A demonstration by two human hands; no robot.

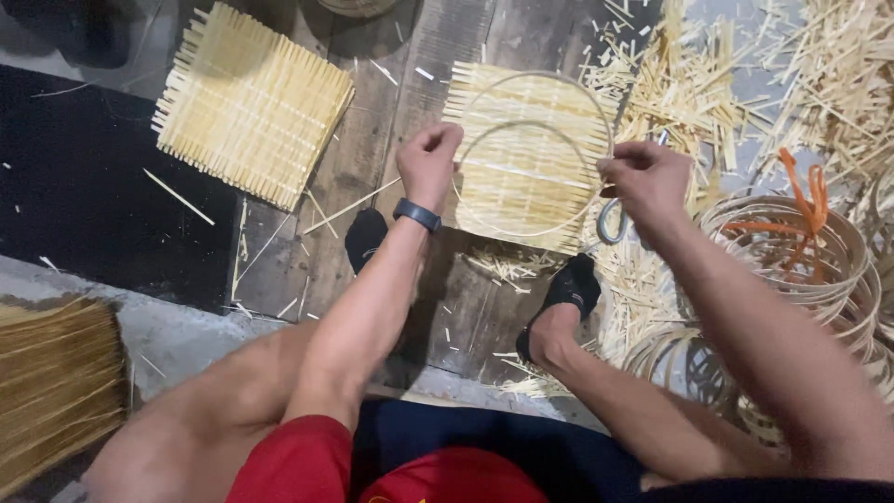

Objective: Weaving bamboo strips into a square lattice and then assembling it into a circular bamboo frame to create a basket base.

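Observation:
My left hand and my right hand each pinch one side of thin pale bamboo hoops, two rings held together above the floor. Under the hoops lies a square woven bamboo mat on dark wooden boards. A dark watch band sits on my left wrist. Both feet in black socks rest on the boards below the mat.
A second woven mat lies at the upper left. A stack of bamboo hoops with an orange cord stands at the right. Loose bamboo slivers cover the upper right. A bundle of straw-coloured sticks lies at the lower left. Scissors lie beneath my right hand.

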